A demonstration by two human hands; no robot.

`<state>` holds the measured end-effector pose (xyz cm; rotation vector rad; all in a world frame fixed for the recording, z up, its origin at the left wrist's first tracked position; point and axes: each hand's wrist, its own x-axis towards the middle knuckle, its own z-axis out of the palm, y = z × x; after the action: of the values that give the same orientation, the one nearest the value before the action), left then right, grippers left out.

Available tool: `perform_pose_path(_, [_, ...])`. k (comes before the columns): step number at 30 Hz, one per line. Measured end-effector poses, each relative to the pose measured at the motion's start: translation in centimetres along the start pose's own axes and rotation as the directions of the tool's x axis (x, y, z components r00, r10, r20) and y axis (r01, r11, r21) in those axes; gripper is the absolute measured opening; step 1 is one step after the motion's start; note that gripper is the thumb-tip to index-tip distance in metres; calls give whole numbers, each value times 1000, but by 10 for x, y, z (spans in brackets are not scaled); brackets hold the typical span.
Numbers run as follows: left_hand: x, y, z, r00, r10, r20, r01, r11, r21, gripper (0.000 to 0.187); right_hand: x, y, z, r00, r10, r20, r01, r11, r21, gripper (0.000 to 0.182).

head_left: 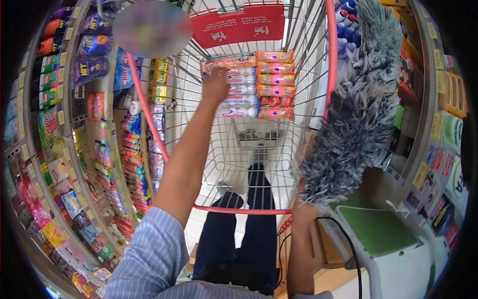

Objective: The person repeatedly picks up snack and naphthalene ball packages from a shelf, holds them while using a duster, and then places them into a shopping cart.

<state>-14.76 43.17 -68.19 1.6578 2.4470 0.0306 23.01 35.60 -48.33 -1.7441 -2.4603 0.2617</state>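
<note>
My left hand reaches into the wire shopping cart and rests on the upper left of the packs there, its fingers closed around something hidden beneath them. White packs of round balls lie stacked in a column. Beside them on the right is a column of orange packs. My right hand is wrapped round the lower end of a grey fluffy duster, which stands up along the cart's right side.
Shelves of colourful packets line the left. A red sign hangs on the cart's far end. At the lower right is a white box with a green top, with a black cable beside it. More shelves stand at the right.
</note>
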Motion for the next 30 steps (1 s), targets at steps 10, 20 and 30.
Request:
perform_pose_path(10, [40, -12, 15, 980, 61, -191, -30, 986, 163, 49, -8, 11, 12, 992, -87, 94, 98, 988, -122, 34])
perform_pose_path(20, [39, -16, -19, 993, 102, 54, -96, 990, -98, 42, 8, 1, 14, 989, 137, -55, -117, 955, 272, 40])
perform_pose_path(30, [-79, 69, -121, 720, -36, 693, 694, 15, -720, 57, 25, -12, -3, 960, 254, -119, -133, 784, 606, 35])
